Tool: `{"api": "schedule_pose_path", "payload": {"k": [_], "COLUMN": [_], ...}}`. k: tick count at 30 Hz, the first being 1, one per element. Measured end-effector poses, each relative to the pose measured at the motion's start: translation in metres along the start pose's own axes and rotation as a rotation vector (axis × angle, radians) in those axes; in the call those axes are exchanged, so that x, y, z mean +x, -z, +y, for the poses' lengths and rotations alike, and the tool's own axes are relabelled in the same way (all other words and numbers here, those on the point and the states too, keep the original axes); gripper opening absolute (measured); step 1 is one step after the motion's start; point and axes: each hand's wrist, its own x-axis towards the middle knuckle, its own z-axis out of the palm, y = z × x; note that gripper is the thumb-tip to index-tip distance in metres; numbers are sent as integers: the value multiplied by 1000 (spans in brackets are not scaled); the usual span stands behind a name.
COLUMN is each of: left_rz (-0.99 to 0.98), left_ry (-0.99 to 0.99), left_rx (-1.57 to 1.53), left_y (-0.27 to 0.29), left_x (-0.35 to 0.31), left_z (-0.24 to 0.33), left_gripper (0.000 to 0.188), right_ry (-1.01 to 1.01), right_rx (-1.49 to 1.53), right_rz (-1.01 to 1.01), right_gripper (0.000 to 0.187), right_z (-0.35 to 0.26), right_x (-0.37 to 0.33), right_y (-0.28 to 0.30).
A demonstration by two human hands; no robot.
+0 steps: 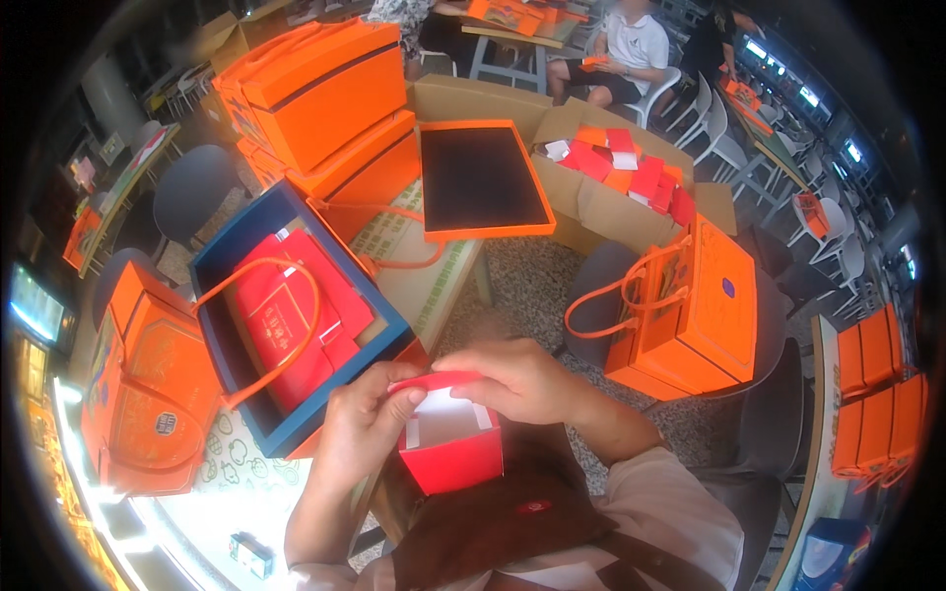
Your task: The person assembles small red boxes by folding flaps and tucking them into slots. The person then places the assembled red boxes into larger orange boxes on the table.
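Observation:
Close to my body I hold a small red cardboard box [453, 463] with a white inside, its mouth tilted toward me. My left hand [367, 422] pinches the left end of its raised red flap between thumb and fingers. At the flap's other end my right hand [520, 379] is closed, fingers bent over the edge. Just beyond my left hand stands a large orange gift box with a dark blue rim [229, 414] and an orange handle [317, 325]. Flat red cartons [296, 320] lie inside it.
Orange gift boxes [325, 94] are stacked behind, beside an orange lid with a black inside [478, 177]. A brown carton [591, 212] holds red and orange pieces. Handled orange boxes stand on a chair at right [690, 315] and at left [153, 394]. Seated person [636, 44] behind.

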Motion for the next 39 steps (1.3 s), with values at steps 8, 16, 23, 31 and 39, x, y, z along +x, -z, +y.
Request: {"api": "schedule_pose_path", "payload": {"k": [8,16,23,31,39], "left_rz": [-88,-157,-62,16,79], "left_ry": [-12,-66,-275,-400,-434], "left_rx": [-67,-237,319,570,579], "left_y": [-5,-20,-43,-70,-76], "left_x": [-1,3,3,4,6], "left_z": [-14,-36,-32,-30,-37], "left_gripper": [36,97,110,131,133], "right_ry": [-131,-215,-158,-97,-37], "right_rx": [131,314,113,4,7], "right_rz": [87,404,764,789,680], "right_gripper": [24,22,21,22,31], "right_z": [11,36,46,43,34], "right_x": [-18,-43,-44,-41,-44], "right_y": [-9,-9,-6,-19,-23]}}
